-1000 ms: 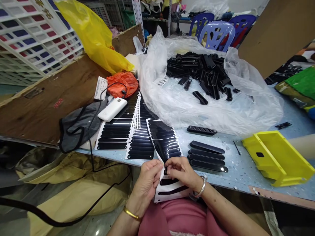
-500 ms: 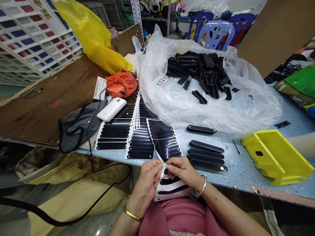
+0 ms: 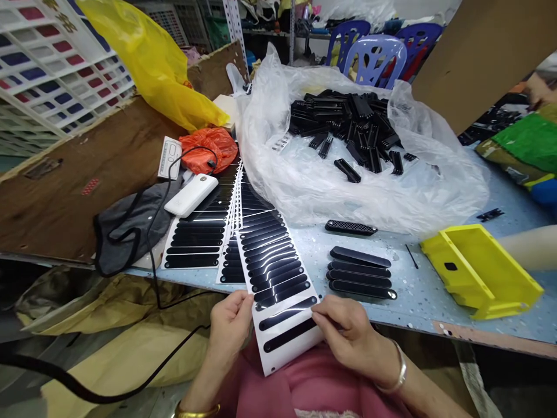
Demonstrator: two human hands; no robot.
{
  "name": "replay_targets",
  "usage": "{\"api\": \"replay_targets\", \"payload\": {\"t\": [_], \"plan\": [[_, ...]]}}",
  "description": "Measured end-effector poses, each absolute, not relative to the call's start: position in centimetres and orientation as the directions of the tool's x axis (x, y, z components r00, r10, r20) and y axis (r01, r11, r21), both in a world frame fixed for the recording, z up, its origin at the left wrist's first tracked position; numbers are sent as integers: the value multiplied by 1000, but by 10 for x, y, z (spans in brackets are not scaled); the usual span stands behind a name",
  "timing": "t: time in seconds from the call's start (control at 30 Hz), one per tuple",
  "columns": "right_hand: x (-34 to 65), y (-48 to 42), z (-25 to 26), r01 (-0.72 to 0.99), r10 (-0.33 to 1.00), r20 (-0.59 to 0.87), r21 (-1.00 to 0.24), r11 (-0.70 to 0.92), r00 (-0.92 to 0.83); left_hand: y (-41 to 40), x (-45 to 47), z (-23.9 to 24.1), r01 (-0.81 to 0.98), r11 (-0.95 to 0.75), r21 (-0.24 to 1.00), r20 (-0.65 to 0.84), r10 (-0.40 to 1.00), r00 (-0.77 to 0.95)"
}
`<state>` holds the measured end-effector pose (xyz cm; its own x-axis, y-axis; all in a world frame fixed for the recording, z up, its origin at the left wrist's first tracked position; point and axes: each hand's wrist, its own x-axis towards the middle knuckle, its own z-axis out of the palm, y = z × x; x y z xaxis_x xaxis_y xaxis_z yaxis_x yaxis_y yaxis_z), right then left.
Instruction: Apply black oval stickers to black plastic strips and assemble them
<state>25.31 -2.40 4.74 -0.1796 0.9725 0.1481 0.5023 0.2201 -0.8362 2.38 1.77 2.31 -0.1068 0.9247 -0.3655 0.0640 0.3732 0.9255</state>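
Observation:
A white backing sheet of long black stickers (image 3: 285, 349) lies flat between my hands, its near end hanging over the table's front edge above my lap. My left hand (image 3: 230, 322) is closed on its left edge, thumb on top. With thumb and forefinger together, my right hand (image 3: 350, 331) pinches at the right edge, by the end of a black strip; whether a strip's tip is lifted there I cannot tell. To the right lie several black rounded strips (image 3: 361, 273) in a stack of rows, and a black part with a mesh face (image 3: 350, 227) lies behind them.
More sticker sheets (image 3: 194, 241) fan out at left under a white power bank (image 3: 191, 195) with a cable. A big clear plastic bag (image 3: 348, 203) holds a heap of black plastic parts (image 3: 361, 119). A yellow bin (image 3: 483, 273) stands at right, a grey cloth (image 3: 130, 223) at left.
The sheet was bent and bunched between both hands; now it is spread flat. My hands have moved apart, left hand to the left edge, right hand to the right edge.

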Motion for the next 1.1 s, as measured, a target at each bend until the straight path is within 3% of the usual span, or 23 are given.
{"api": "replay_targets", "payload": {"t": [0.17,0.33,0.47,0.63,0.73,0.83,0.9,1.0,1.1], "plan": [[270,-42,35,550,998,64,-834,41,23,10,25,21,-25,445,895,-446,890,-96],[267,-38,26,520,995,56,-854,5,83,7,52,34,-383,650,656,-706,708,-9],[265,-39,31,461,993,27,-887,-30,117,2,51,40,-451,677,581,-741,670,51],[256,-40,40,85,961,-265,-959,-271,72,-10,25,32,-462,694,552,-711,681,175],[242,-32,41,-149,939,-342,-928,-341,-17,-13,18,25,-449,696,561,-702,687,188],[229,-24,40,-255,938,-346,-910,-327,30,-13,15,19,-360,687,631,-665,718,205],[224,-20,38,-303,932,-358,-894,-329,46,-13,10,20,-184,597,781,-599,799,51],[221,-16,37,-367,920,-392,-857,-363,7,-17,5,30,260,358,897,-298,923,-243],[220,-12,37,-429,893,-447,-799,-421,-44,-21,13,43,417,177,891,-117,979,-165]]}}
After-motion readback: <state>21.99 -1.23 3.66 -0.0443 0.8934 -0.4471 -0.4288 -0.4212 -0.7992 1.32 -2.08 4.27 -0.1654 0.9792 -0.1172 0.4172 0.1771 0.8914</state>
